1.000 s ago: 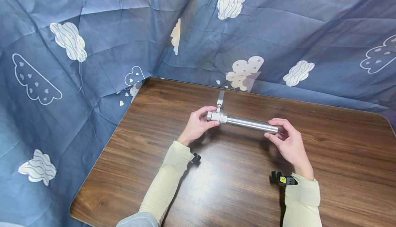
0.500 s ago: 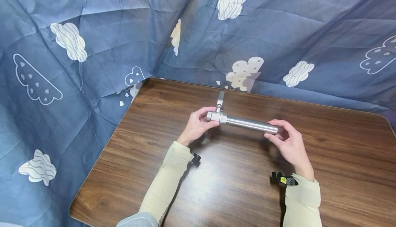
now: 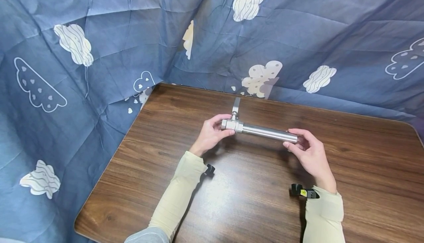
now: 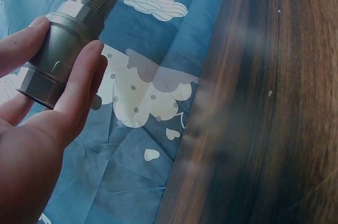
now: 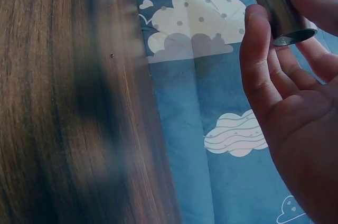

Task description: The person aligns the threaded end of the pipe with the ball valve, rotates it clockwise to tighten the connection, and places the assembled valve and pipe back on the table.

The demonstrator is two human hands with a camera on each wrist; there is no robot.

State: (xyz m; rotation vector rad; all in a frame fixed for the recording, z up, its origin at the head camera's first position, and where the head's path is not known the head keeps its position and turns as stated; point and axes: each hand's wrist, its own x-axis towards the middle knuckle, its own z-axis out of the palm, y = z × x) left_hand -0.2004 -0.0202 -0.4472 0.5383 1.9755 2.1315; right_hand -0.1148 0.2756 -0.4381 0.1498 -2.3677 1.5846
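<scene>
Metal pipe [image 3: 269, 133] held crosswise, valve [image 3: 234, 125] leftward

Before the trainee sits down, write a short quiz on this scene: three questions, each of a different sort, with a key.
1. Multiple choice: What does the left hand hold?
A. A black rubber hose
B. A silver metal valve
C. A red plastic cap

2. True or false: In the head view, the valve's flat silver metal lever stands crosswise to the straight, shiny metal pipe.

3. Short answer: In the right wrist view, is the pipe end near the right hand open or capped?

Key:
1. B
2. True; it points away toward the cloud-printed blue cloth.
3. Open; its rim and hollow inside show.
</scene>
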